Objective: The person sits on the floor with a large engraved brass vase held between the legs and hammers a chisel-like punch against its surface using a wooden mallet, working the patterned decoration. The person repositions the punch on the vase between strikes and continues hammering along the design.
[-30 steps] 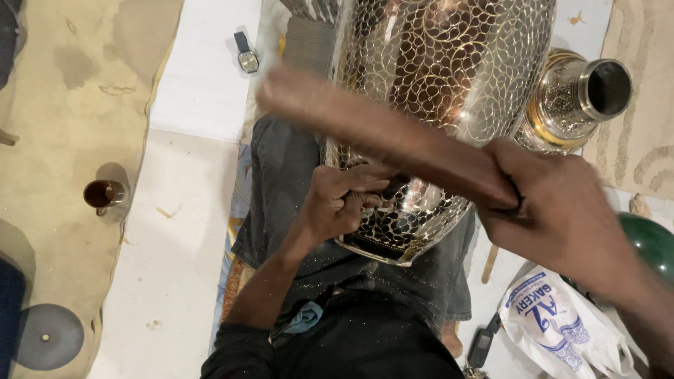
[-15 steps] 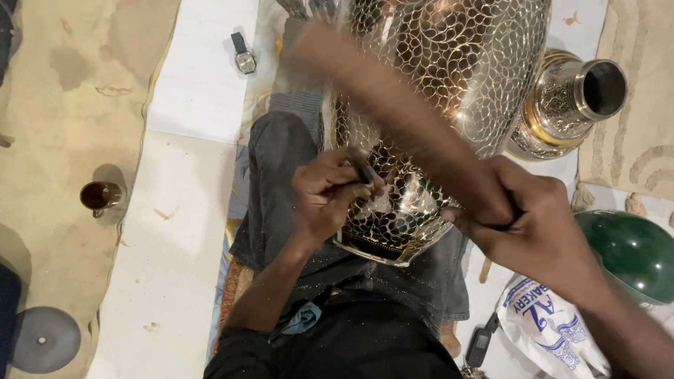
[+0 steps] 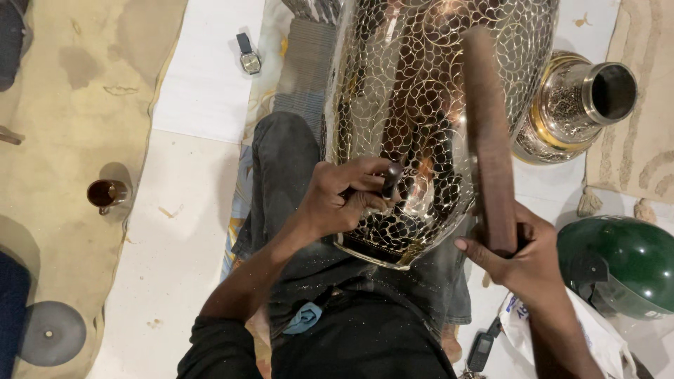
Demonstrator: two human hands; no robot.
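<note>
A large shiny metal vase (image 3: 428, 105) with an engraved leaf pattern lies across my lap. My left hand (image 3: 344, 196) presses a small dark chisel (image 3: 390, 181) against the vase's lower side. My right hand (image 3: 523, 256) grips a long brown wooden stick (image 3: 486, 133) by its lower end; the stick stands raised over the vase, pointing away from me.
A second engraved brass vessel (image 3: 576, 105) lies at the right, a green helmet (image 3: 621, 263) and a white plastic bag (image 3: 562, 337) below it. A wristwatch (image 3: 247, 56) rests on the white sheet, a small glass of dark drink (image 3: 105, 193) at the left, a phone (image 3: 481, 347) by my leg.
My right hand has swung the wooden stick from lying across the vase up to a raised, near-vertical position. My left hand stays on the chisel against the vase.
</note>
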